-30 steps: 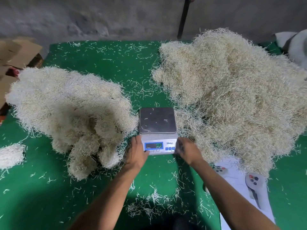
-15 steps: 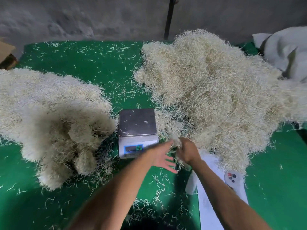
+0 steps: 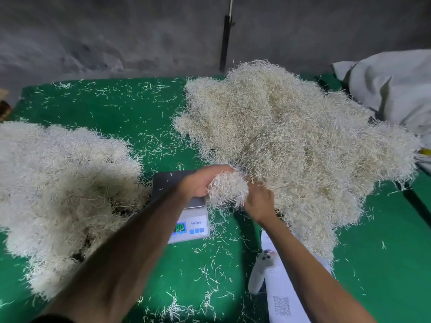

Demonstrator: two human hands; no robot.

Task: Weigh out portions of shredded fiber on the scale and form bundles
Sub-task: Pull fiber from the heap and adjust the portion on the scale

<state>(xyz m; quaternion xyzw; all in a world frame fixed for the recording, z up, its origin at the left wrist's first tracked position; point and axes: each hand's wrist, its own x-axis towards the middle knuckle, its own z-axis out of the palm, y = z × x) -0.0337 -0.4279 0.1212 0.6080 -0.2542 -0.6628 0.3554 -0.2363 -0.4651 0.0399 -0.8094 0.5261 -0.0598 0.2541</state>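
Both hands have left the small white digital scale [image 3: 186,213], and now left hand [image 3: 200,183] and right hand [image 3: 257,202] cup a pale shredded-fibre clump [image 3: 227,188], just at three o'clock of the pan, probably to weigh it.

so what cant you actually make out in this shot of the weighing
- Scale reading: head view, digits too small and blurred.
- Scale platform: mostly covered by the left hand and forearm.
- Right hand fingers: buried in the fiber clump that both hands hold.
- Left fiber pile: cut off by the left edge.
- QR paper: cut off at the bottom.
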